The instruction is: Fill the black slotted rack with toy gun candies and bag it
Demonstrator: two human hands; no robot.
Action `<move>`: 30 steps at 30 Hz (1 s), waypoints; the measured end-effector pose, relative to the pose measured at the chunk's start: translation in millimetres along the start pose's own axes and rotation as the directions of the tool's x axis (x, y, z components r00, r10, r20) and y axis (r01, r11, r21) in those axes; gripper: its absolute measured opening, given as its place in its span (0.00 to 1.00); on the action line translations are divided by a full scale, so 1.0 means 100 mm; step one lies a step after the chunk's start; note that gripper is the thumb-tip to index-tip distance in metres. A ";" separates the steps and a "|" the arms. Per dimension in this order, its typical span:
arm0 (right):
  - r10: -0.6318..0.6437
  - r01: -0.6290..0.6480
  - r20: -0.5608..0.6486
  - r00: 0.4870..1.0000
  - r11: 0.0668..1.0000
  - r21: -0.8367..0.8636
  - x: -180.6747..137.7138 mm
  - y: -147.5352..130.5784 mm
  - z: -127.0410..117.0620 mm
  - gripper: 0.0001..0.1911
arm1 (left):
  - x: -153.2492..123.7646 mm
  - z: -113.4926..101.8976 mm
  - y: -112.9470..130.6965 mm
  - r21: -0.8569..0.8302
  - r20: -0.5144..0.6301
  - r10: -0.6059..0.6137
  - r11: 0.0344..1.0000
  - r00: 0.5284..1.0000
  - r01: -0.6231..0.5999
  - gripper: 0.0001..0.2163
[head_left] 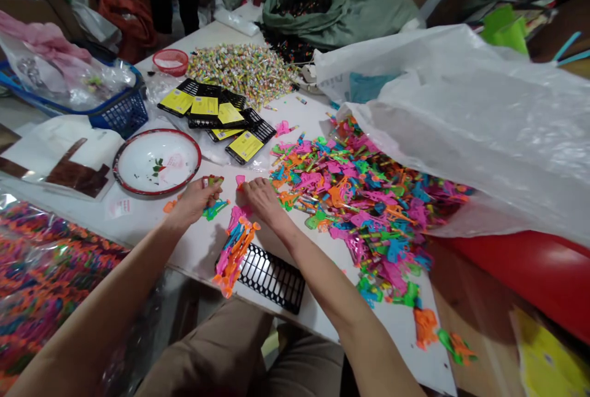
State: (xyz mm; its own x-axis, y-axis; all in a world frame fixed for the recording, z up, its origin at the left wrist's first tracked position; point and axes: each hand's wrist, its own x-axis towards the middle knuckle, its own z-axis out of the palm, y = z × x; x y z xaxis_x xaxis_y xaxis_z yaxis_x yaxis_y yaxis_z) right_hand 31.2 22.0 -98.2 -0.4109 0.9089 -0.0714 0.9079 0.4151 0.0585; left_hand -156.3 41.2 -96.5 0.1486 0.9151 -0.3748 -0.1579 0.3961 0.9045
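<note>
White table point(391, 335), front edge first: a black grid tray point(271, 277) lies slantwise there, a bundle of coloured plastic pieces point(237, 249) over its left end. Its long axis runs from that edge inward toward the right hand point(261, 197), the nearer one, fingers bunched at a pink piece point(240, 180); I cannot tell whether they grip it. The left hand point(199, 197) pinches a small yellow-green piece point(214, 180). Rightward, a multicoloured heap point(341, 188) spreads toward the right edge; farther off lie yellow-labelled packs point(246, 146).
</note>
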 end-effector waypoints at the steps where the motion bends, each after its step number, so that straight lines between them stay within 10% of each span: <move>1: -0.011 0.010 -0.014 1.000 1.000 -0.015 0.00 -0.02 0.01 0.16 | 0.03 0.02 -0.02 0.065 -0.029 0.054 0.997 0.998 -0.052 0.08; 5: 0.071 -0.068 -0.035 0.997 0.994 0.080 0.01 0.00 -0.07 0.15 | 0.18 0.09 -0.08 0.281 -0.015 0.263 0.927 0.965 -0.248 0.11; 9: 0.109 -0.086 -0.021 0.994 0.877 0.473 -0.08 0.15 -0.26 0.17 | 0.23 0.20 -0.04 0.347 0.256 0.345 0.839 0.903 -0.419 0.14; 17: 0.218 0.115 -0.190 0.957 0.316 0.942 -0.60 0.23 -0.56 0.23 | -0.03 0.71 0.38 -0.102 0.226 0.196 0.979 0.954 -0.177 0.11; 20: 0.359 0.222 -0.400 0.843 0.444 0.868 -0.71 0.03 -0.62 0.26 | -0.23 0.82 0.56 -0.167 0.221 0.153 0.979 0.963 -0.117 0.13; 24: 0.569 0.199 -0.593 0.569 0.604 0.772 -0.79 -0.13 -0.79 0.08 | -0.55 0.94 0.69 -0.146 0.295 0.130 0.985 0.947 -0.090 0.17; 30: 0.810 0.288 -0.328 0.487 0.206 0.935 -1.17 -0.12 -0.96 0.12 | -0.96 1.12 0.65 -0.052 0.394 0.161 0.987 0.905 -0.153 0.19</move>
State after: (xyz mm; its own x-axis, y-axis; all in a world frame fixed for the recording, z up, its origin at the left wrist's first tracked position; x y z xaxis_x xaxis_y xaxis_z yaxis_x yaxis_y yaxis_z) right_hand 60.6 -85.5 4.6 0.5079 0.7920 0.3389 0.1461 0.3085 -0.9399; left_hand -71.9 -29.6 21.3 0.4935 0.8623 -0.1135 -0.2294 0.2549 0.9394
